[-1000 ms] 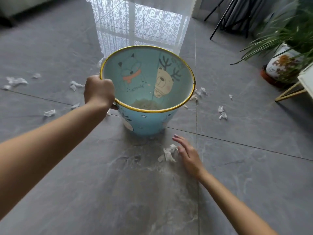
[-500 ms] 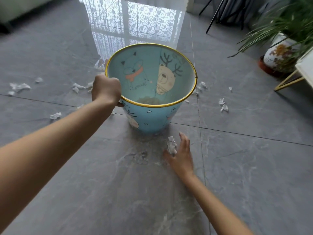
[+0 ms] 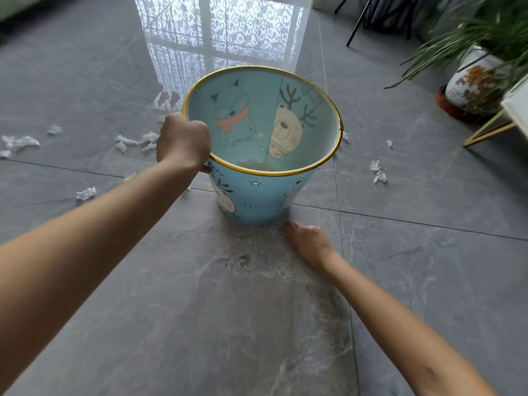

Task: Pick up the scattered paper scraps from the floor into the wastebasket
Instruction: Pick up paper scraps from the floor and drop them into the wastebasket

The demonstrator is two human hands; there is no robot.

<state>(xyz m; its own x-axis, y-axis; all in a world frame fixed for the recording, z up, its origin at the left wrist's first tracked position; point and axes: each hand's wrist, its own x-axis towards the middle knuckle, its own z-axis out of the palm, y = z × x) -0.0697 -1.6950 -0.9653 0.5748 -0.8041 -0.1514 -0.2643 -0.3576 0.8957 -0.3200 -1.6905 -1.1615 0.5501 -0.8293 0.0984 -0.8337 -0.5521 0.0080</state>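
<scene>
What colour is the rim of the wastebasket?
Yellow-gold rim on the light blue wastebasket; head view.

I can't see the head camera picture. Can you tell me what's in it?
A left hand grips the gold rim of a blue cartoon wastebasket on a grey tiled floor. The right hand rests low by its base, closed. White paper scraps lie on both sides.

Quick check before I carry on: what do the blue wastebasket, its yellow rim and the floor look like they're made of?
Wastebasket: likely thin plastic or coated sheet, matte; its printed cartoon figures show through on the inside wall. Rim: a thin gold hoop with a slight sheen, probably metal or metallic-coated; the left hand grips it. Floor: large grey marble-veined tiles, glossy, mirroring the window, with visible grout lines.
</scene>
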